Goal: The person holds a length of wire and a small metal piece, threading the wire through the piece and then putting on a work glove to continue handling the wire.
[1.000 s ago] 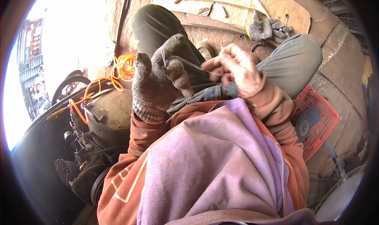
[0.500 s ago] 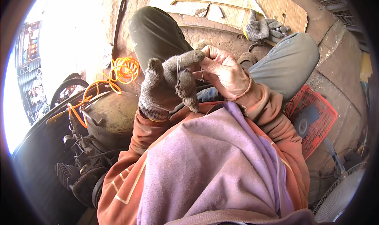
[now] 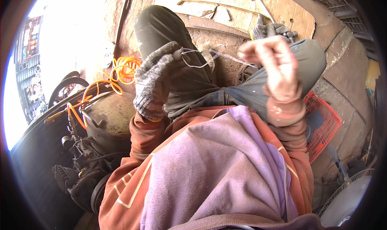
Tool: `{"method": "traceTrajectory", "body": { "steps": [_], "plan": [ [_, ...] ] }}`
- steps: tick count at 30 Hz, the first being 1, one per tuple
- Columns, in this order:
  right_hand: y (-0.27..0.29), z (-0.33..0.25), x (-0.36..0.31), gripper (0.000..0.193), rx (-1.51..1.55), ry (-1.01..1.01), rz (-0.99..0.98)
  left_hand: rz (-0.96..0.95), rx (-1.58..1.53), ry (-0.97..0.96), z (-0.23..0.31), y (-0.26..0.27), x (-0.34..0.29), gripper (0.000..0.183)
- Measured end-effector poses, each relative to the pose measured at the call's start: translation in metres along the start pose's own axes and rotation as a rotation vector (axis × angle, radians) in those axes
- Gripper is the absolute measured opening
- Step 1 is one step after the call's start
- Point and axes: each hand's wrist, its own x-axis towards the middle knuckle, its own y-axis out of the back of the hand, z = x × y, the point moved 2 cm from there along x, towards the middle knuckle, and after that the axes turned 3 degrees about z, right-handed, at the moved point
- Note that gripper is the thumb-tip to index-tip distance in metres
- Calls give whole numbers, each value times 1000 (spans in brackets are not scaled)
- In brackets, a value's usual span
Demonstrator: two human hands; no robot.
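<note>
My left hand, in a grey knitted glove, is closed with its fingertips pinching one end of a thin pale string. The string forms a loose loop by those fingers. From there it stretches across above my lap toward my bare right hand. That hand is raised over my right thigh and smeared by motion; whether its fingers hold the far end I cannot make out. A second grey knitted glove lies beyond it at the edge of a cardboard sheet, beside a small metal object.
On the left stand a dusty rounded tank and dark machinery, with a coiled orange hose behind. At right are a red plastic basket and a fan. Grey crates stand at the far right.
My hands were together and have moved apart, the right one to the right. The string, earlier around the left glove's fingers, now stretches out between them.
</note>
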Motion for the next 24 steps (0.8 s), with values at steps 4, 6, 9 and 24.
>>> {"method": "traceTrajectory", "body": {
  "steps": [4, 6, 9, 24],
  "plan": [
    [59, -24, 0, 10, 11, 48, 121, 28, 163, -49, 7, 3, -7, 35],
    [80, -36, 1, 10, -11, 18, 199, 32, 204, -8, 11, 2, -8, 33],
    [108, -50, 3, 11, 63, -29, 216, 11, 215, -3, 13, 4, -8, 34],
    [195, -56, 26, 27, 435, -35, -46, 22, 342, 21, 14, 5, -9, 34]
  ]
}}
